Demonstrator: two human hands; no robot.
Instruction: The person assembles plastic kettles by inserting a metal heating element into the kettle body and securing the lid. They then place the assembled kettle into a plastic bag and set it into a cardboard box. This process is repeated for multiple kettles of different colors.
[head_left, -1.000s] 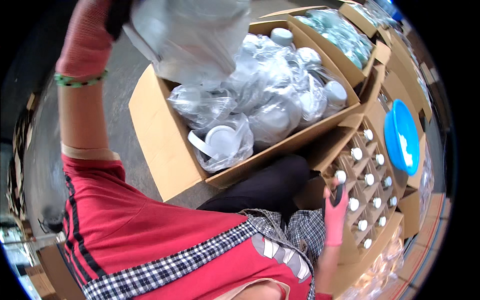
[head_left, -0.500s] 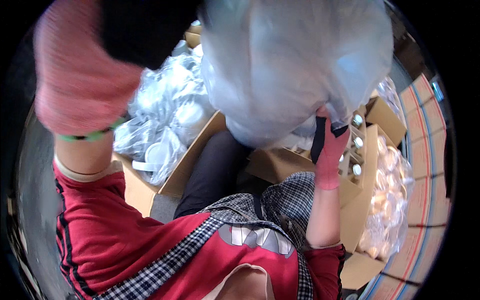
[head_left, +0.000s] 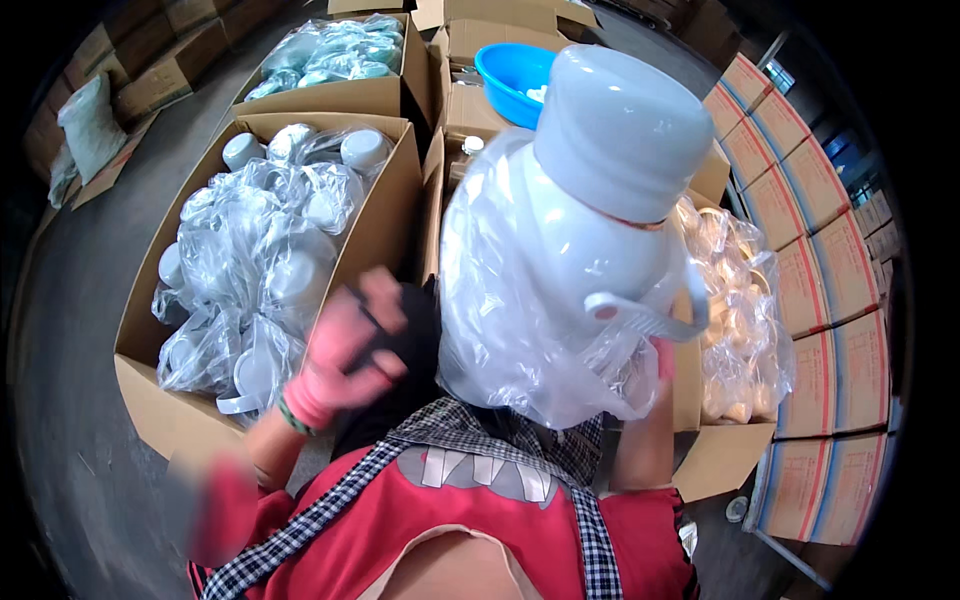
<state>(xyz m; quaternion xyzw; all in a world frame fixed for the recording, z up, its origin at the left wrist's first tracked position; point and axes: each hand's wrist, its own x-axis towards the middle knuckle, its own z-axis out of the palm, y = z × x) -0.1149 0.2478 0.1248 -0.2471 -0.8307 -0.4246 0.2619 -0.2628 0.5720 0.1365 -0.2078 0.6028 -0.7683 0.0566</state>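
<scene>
Now that my left hand point(head_left: 343, 345) has dropped, empty, fingers apart, the white flask point(head_left: 600, 255) leans before me, cap point(head_left: 625, 130) clear of its bag point(head_left: 490, 300); I can't tell how my half-hidden right hand point(head_left: 665, 358) grips.

Holds up a pale, capped flask point(head_left: 615, 200) with a side handle point(head_left: 648, 318), partly in a clear bag point(head_left: 500, 330), with the right hand point(head_left: 665, 360), mostly hidden. Spreads the blurred, gloved left hand point(head_left: 345, 345) near a carton point(head_left: 180, 415) of bagged pale containers point(head_left: 300, 270). Has a blue basin point(head_left: 508, 72) beyond.
</scene>
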